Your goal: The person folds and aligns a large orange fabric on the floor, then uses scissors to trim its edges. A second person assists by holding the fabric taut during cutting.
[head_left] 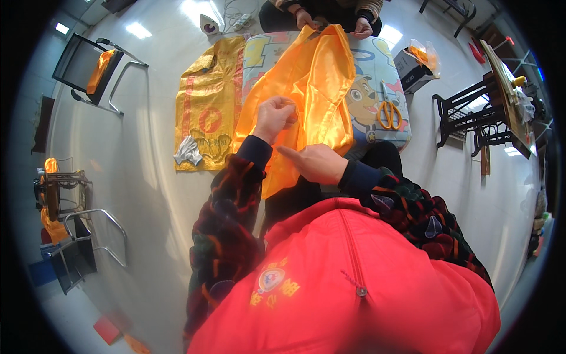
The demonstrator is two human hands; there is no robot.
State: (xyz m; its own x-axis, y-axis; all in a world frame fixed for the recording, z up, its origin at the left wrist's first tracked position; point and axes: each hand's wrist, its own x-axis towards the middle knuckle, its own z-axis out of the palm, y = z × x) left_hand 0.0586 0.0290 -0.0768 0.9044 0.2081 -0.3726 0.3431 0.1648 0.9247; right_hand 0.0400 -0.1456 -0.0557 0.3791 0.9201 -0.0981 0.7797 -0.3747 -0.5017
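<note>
A shiny orange satin cloth (327, 71) spreads in loose folds from the far side of a padded surface down toward my lap. Over its left part is my left hand (275, 120), raised, with the fingers curled closed; anything small pinched in them does not show. Lower and to the right, my right hand (318, 164) is closed on the near part of the cloth, one digit stretched out toward the left hand. Its other fingers are partly hidden underneath. Across from me, another person's two hands (305, 19) are at the far end of the cloth.
Orange-handled scissors (389, 115) lie right of the cloth on the cartoon-printed pad (371, 62). To the left are a yellow printed sack (200, 88) and a crumpled grey-white piece (188, 151). A box (413, 71) stands right, before a sewing-machine stand (471, 115). Chairs (97, 71) stand left.
</note>
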